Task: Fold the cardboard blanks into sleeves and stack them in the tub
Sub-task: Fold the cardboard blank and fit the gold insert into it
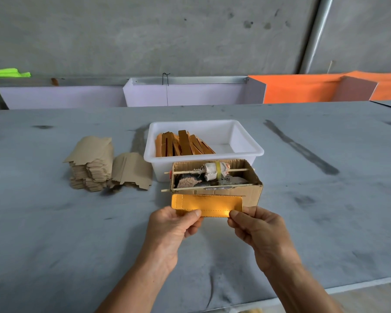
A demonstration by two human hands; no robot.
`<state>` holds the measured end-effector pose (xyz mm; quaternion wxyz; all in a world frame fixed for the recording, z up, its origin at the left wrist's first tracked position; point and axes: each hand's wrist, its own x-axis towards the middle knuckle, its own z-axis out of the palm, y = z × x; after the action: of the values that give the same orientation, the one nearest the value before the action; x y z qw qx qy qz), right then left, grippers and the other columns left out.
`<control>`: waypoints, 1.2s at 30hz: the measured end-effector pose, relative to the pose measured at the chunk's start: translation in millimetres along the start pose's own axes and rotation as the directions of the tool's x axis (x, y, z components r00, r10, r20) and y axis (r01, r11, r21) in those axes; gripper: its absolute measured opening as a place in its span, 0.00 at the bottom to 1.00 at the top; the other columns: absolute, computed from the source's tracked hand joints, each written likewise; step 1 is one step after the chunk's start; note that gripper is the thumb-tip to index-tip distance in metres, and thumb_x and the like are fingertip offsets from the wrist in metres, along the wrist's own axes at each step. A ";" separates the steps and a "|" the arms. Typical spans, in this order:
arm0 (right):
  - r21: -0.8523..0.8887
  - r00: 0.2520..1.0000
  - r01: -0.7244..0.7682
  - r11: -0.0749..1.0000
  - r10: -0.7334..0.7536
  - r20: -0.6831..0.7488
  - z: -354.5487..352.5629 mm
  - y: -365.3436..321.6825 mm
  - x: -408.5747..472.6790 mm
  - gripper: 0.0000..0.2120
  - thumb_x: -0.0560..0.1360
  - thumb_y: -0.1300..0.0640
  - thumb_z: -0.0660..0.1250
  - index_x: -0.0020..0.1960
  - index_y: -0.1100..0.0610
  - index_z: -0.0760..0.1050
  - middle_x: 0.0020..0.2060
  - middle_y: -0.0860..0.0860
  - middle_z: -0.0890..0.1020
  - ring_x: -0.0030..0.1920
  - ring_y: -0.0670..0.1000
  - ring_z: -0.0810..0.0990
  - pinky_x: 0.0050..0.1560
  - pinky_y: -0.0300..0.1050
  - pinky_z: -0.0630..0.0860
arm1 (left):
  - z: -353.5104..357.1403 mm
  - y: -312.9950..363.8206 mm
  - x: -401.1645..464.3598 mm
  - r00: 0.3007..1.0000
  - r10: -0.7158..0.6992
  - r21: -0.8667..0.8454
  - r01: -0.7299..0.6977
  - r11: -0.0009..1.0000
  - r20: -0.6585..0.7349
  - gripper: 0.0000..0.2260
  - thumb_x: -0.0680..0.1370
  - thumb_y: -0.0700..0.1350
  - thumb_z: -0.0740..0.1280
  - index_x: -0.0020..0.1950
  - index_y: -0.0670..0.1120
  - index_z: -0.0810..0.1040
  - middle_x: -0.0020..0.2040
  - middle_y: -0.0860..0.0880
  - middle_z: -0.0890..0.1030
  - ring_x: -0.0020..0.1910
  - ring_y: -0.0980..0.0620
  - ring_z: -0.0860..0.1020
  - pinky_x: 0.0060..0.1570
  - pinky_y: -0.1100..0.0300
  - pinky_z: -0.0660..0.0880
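Both my hands hold a shiny gold cardboard blank (207, 204) flat in front of me, just above the table. My left hand (175, 227) pinches its lower left edge between thumb and fingers. My right hand (256, 229) pinches the lower right edge the same way. Behind it stands a white plastic tub (246, 150) with several folded gold sleeves (184, 144) leaning in its left half. A pile of brown-backed blanks (93, 163) lies to the left of the tub.
A small open cardboard box (251, 190) with a glue roller on wooden sticks sits between the blank and the tub. The grey table (325, 211) runs wide on both sides. Purple and orange boards (303, 89) line the wall behind.
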<state>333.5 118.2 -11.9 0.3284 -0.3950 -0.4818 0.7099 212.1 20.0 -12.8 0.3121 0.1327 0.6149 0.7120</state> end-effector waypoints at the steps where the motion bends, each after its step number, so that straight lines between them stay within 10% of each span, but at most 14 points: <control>1: -0.002 1.000 0.013 1.000 -0.013 -0.007 0.6 0.6 -0.2 0.05 0.70 0.69 0.70 0.38 0.63 0.77 0.26 0.54 0.81 0.29 0.48 0.79 0.33 0.38 0.75 | 0.1 -0.3 0.0 1.000 0.006 0.004 -0.006 1.000 0.003 0.06 0.71 0.31 0.70 0.36 0.39 0.78 0.29 0.44 0.81 0.28 0.51 0.77 0.32 0.61 0.75; 17: 0.289 0.998 -0.007 0.957 0.026 -0.061 14.1 19.9 -2.1 0.22 0.69 0.68 0.72 0.60 0.59 0.70 0.34 0.53 0.78 0.38 0.50 0.78 0.41 0.43 0.72 | 6.2 -8.3 -0.4 0.932 0.360 0.058 -0.357 0.932 -0.048 0.17 0.69 0.27 0.71 0.46 0.46 0.74 0.31 0.50 0.82 0.29 0.56 0.78 0.31 0.65 0.76; 36: 0.267 0.994 -0.104 0.958 0.107 0.001 17.2 20.5 -4.8 0.07 0.75 0.64 0.67 0.38 0.63 0.76 0.29 0.56 0.82 0.29 0.48 0.81 0.35 0.40 0.74 | 14.6 -23.9 -2.2 0.973 0.194 -0.132 -0.211 0.969 -0.126 0.13 0.68 0.28 0.71 0.46 0.41 0.74 0.28 0.48 0.81 0.23 0.56 0.75 0.23 0.66 0.72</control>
<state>318.9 100.3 -26.3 0.3435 -0.3771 -0.3579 0.7821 228.8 31.5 -32.3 0.2114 0.1316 0.5615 0.7891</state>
